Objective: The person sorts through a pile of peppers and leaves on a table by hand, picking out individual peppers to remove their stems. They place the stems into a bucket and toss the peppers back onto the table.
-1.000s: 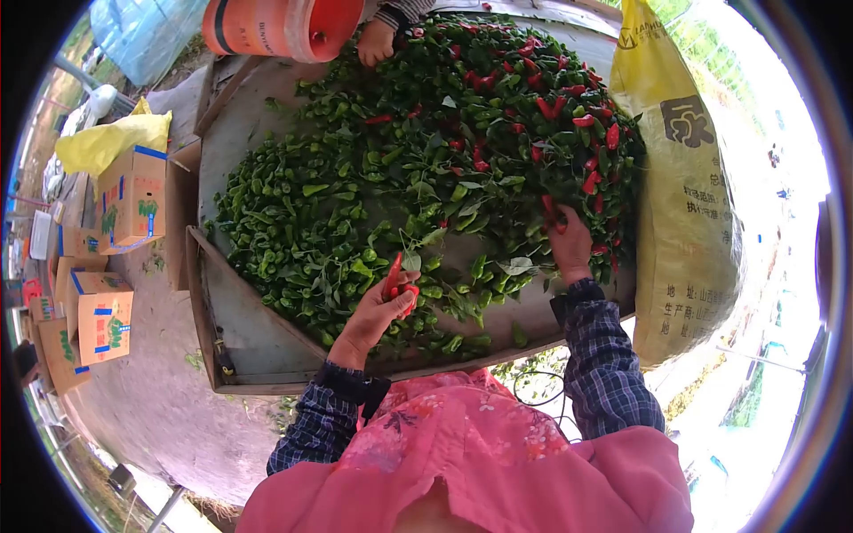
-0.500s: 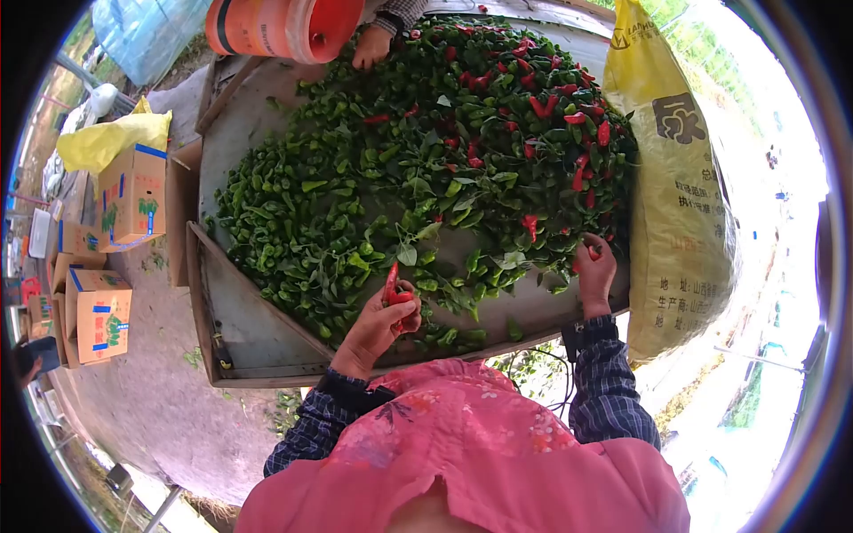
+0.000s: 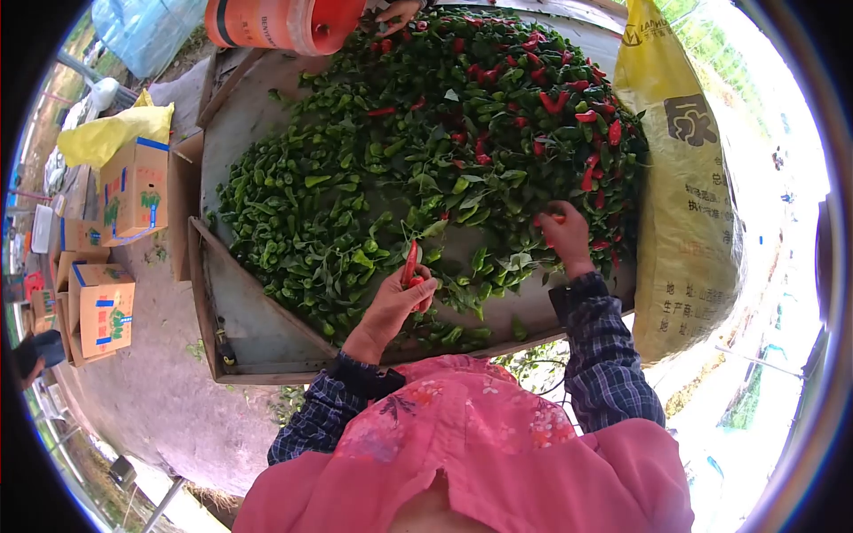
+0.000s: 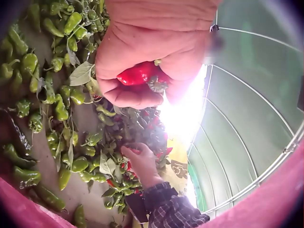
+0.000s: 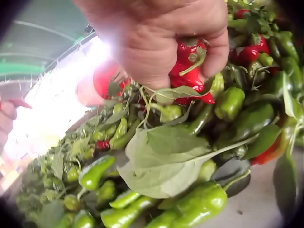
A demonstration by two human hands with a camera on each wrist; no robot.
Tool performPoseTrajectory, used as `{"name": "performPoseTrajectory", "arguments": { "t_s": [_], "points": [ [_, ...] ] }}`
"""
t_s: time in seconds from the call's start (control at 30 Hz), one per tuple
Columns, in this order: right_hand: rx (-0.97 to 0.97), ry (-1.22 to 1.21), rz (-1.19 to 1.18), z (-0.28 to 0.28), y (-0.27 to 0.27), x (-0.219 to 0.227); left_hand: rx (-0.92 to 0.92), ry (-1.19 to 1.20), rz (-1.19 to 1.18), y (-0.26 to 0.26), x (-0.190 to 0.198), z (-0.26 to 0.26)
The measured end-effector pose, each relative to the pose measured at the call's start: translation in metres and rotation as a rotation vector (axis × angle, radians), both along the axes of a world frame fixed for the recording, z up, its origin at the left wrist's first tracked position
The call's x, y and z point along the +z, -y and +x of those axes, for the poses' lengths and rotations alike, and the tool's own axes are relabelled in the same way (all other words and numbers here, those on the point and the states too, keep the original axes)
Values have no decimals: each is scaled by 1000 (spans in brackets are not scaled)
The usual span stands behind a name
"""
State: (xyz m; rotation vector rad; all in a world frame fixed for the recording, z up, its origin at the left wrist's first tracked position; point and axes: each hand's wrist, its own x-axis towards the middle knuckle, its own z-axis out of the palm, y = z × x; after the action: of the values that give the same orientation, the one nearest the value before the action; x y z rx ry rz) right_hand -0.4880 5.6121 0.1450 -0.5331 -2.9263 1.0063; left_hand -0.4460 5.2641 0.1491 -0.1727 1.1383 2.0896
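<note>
Red peppers (image 3: 410,258) are gripped in my left hand (image 3: 384,306), one standing up past the thumb. In the left wrist view a glossy red pepper (image 4: 135,74) shows inside the curled fingers. My right hand (image 3: 567,236) is over the right part of the pile, its thumb and fingers curled round red peppers (image 5: 189,71), seen in the right wrist view with a green stem. Under it lie green peppers (image 5: 230,103) and a broad leaf (image 5: 164,156). The pile of green peppers (image 3: 293,226) spreads over the table, with more red ones (image 3: 555,102) towards its far right.
A wooden rail (image 3: 258,284) crosses the table's near left corner. An orange bucket (image 3: 258,24) lies tilted at the far left, beside another person's hand (image 3: 400,11). A yellow sack (image 3: 680,195) stands along the right side. Cardboard boxes (image 3: 133,195) are stacked on the left.
My right hand drew back towards the near edge with a red pepper, then moved forward and left over the pile. My left hand shifted slightly right. The other person's hand moved away, up beside the bucket.
</note>
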Motion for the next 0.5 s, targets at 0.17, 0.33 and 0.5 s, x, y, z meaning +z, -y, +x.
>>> {"name": "performPoseTrajectory", "arguments": {
  "t_s": [0.17, 0.33, 0.5],
  "points": [
    [-178, -173, -695, 10, 10, 65, 1, 43, 205, -11, 14, -18],
    [124, 152, -1033, 9, 73, 104, -23, 81, 371, -36, 39, -38],
    [454, 344, -936, 1, 154, 94, 79, 114, 406, -14, 30, -16]
  ]
}}
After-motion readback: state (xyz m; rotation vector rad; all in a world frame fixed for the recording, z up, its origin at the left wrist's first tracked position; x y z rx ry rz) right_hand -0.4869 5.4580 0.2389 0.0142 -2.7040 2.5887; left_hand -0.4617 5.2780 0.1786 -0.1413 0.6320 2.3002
